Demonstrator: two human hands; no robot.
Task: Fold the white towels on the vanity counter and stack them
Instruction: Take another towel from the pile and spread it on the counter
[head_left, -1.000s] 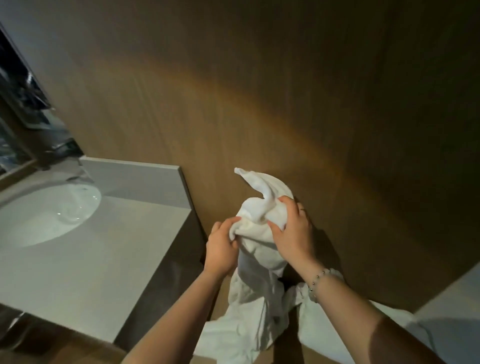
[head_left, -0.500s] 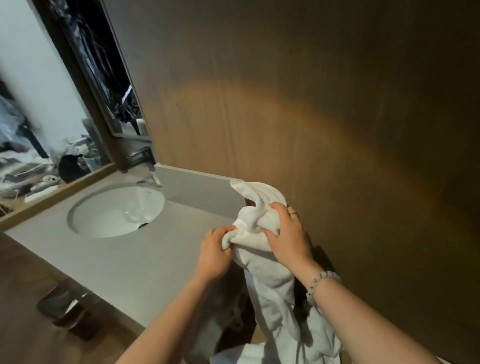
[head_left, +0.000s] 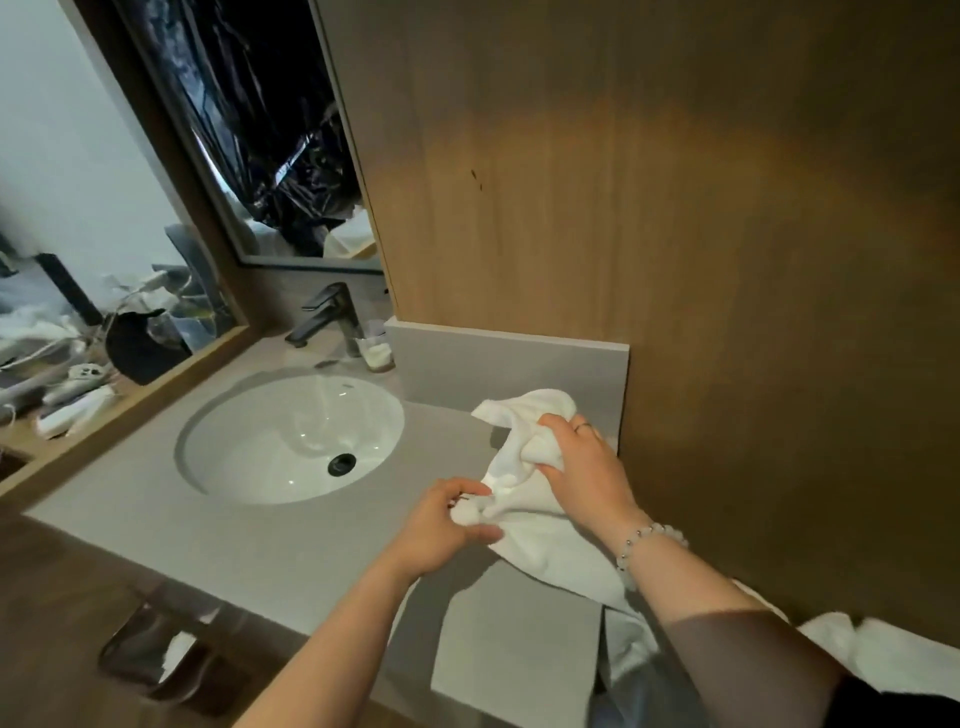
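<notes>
A crumpled white towel (head_left: 540, 535) lies at the right end of the grey vanity counter (head_left: 249, 551), and its lower part hangs off the counter's right edge. My right hand (head_left: 582, 467) grips a bunch of the towel near its top, close to the backsplash. My left hand (head_left: 447, 525) pinches a fold of the towel at its left edge. More white towel cloth (head_left: 883, 649) lies at the lower right, partly behind my right arm.
A round white sink (head_left: 291, 436) with a dark faucet (head_left: 327, 317) sits left of the towel. A glass (head_left: 376, 351) stands beside the faucet. A wood wall (head_left: 727, 312) rises behind. A mirror (head_left: 249, 130) and a cluttered shelf (head_left: 67, 384) are at left.
Both hands have brought the towel down from in front of the wall onto the counter's right end. The view swung left, so the sink and mirror now show.
</notes>
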